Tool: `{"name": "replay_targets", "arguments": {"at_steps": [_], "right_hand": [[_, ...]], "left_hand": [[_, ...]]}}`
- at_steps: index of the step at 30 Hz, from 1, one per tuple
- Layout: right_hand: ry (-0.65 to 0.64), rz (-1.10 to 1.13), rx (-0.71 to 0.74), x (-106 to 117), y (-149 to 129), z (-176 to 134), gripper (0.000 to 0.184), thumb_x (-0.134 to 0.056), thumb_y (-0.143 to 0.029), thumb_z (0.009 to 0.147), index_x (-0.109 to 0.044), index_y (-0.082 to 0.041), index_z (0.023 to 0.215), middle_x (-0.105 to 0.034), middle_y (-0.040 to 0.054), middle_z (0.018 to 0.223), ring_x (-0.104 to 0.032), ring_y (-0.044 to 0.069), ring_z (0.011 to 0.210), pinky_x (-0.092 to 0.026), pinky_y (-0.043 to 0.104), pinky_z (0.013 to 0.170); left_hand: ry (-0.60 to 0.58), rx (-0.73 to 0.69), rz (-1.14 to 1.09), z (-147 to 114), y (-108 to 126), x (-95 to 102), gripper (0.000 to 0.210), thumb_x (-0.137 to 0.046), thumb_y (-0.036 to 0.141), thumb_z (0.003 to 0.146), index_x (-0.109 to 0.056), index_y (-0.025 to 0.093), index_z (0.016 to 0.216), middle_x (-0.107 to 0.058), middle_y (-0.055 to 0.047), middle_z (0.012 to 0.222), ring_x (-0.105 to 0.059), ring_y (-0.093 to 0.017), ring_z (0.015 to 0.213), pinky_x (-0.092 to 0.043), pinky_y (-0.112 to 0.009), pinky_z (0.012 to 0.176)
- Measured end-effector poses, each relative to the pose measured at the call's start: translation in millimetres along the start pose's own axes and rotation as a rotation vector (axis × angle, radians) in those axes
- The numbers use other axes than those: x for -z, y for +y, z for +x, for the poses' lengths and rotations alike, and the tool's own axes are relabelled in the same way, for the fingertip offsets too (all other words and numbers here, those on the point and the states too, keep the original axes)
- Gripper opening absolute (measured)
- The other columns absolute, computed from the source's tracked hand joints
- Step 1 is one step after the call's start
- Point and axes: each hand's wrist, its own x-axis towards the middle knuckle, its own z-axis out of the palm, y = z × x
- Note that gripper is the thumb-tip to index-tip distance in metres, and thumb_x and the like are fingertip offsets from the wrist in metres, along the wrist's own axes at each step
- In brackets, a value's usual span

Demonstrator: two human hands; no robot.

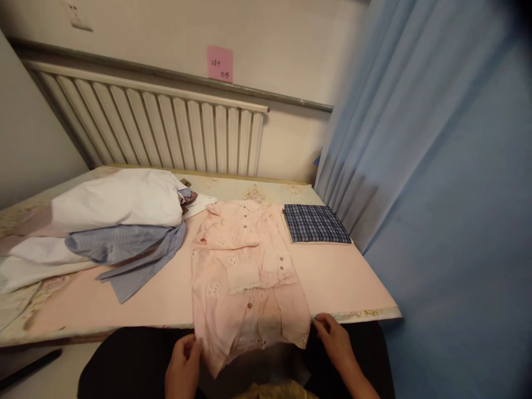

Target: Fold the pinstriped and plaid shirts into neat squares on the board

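A pale pink button-up blouse (245, 266) with embroidered flowers lies face up, its collar toward the wall and both sleeves folded in across the front. Its hem hangs past the near table edge over my lap. My left hand (183, 366) has thumb and fingers closed on the blouse's left side near the hem. At the opposite side, my right hand (333, 339) pinches the edge near the lower right corner. The fingertips partly hide the fabric they hold.
To the left is a heap of white clothes (120, 199) and a blue-grey garment (124, 244). A folded navy plaid cloth (316, 223) lies on the table (344, 277) at right. A blue curtain (449, 221) closes off the right side; a radiator (166, 122) stands behind.
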Motion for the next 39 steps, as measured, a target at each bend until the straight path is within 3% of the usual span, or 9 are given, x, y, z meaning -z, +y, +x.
{"name": "replay_targets", "arguments": {"at_steps": [3,5,9,14,17,21,31,35,39], "right_hand": [[0.203,-0.079,0.121,10.5,-8.8,12.2,0.032,-0.050,-0.047,0.080,-0.066,-0.021,0.090,-0.071,0.0074,0.087,-0.066,0.024,0.081,-0.050,0.036,0.077],[0.218,-0.095,0.194,12.5,-19.0,22.7,0.031,-0.047,-0.043,0.083,-0.066,-0.020,0.092,-0.071,0.0079,0.090,-0.065,0.024,0.083,-0.050,0.035,0.078],[0.185,-0.115,0.370,1.6,-45.1,48.0,0.025,-0.043,-0.031,0.086,-0.065,-0.020,0.093,-0.069,0.0074,0.093,-0.064,0.021,0.085,-0.049,0.032,0.079],[0.185,-0.175,0.570,-19.4,-69.4,83.9,0.023,-0.041,-0.020,0.087,-0.063,-0.019,0.093,-0.067,0.0072,0.092,-0.062,0.020,0.088,-0.047,0.032,0.083],[0.201,-0.207,0.629,-29.2,-66.8,101.7,0.023,-0.040,-0.018,0.088,-0.062,-0.018,0.094,-0.065,0.0076,0.092,-0.060,0.020,0.089,-0.047,0.033,0.083],[0.260,-0.224,0.590,-38.9,-51.9,114.2,0.024,-0.038,-0.016,0.088,-0.062,-0.017,0.091,-0.063,0.0082,0.088,-0.059,0.020,0.084,-0.047,0.034,0.080],[0.266,-0.251,0.610,-43.7,-46.8,114.9,0.022,-0.038,-0.016,0.090,-0.060,-0.018,0.091,-0.060,0.0076,0.086,-0.057,0.021,0.084,-0.046,0.034,0.079],[0.261,-0.261,0.601,-44.1,-46.9,114.2,0.020,-0.039,-0.016,0.090,-0.058,-0.018,0.090,-0.060,0.0075,0.086,-0.057,0.021,0.084,-0.046,0.034,0.078],[0.257,-0.247,0.604,-44.0,-47.3,114.2,0.018,-0.040,-0.016,0.090,-0.058,-0.018,0.090,-0.059,0.0074,0.086,-0.057,0.021,0.084,-0.046,0.034,0.079]], "left_hand": [[0.165,-0.244,0.142,-4.0,4.5,2.3,0.051,-0.048,0.055,0.077,-0.056,0.015,0.107,-0.057,-0.011,0.105,-0.061,-0.027,0.093,-0.050,-0.045,0.087],[0.207,-0.446,0.229,-6.9,10.3,1.7,0.045,-0.045,0.049,0.082,-0.054,0.015,0.111,-0.055,-0.013,0.108,-0.058,-0.028,0.098,-0.048,-0.048,0.092],[0.150,-0.754,0.385,-4.5,26.0,-5.6,0.032,-0.042,0.035,0.089,-0.054,0.018,0.114,-0.058,-0.012,0.112,-0.053,-0.029,0.110,-0.044,-0.052,0.099],[0.030,-0.932,0.435,13.4,52.7,-25.4,0.030,-0.043,0.027,0.091,-0.056,0.018,0.117,-0.060,-0.012,0.117,-0.055,-0.025,0.113,-0.047,-0.047,0.099],[0.002,-0.995,0.436,22.3,69.6,-40.2,0.033,-0.042,0.026,0.092,-0.056,0.016,0.120,-0.061,-0.012,0.121,-0.055,-0.024,0.117,-0.047,-0.046,0.102],[-0.013,-1.019,0.455,34.2,81.8,-60.2,0.038,-0.039,0.026,0.093,-0.055,0.015,0.126,-0.058,-0.013,0.131,-0.051,-0.024,0.125,-0.044,-0.046,0.106],[-0.098,-1.003,0.706,78.3,116.9,-113.6,0.045,-0.034,0.028,0.094,-0.053,0.010,0.130,-0.050,-0.016,0.142,-0.035,-0.028,0.139,-0.034,-0.049,0.112],[-0.122,-0.890,0.915,81.5,122.4,-121.4,0.049,-0.038,0.029,0.093,-0.049,0.010,0.136,-0.042,-0.016,0.148,-0.032,-0.033,0.140,-0.031,-0.053,0.111],[-0.108,-0.912,0.987,80.7,114.7,-119.3,0.052,-0.036,0.035,0.095,-0.043,0.015,0.142,-0.038,-0.013,0.152,-0.028,-0.032,0.142,-0.027,-0.055,0.111]]}}
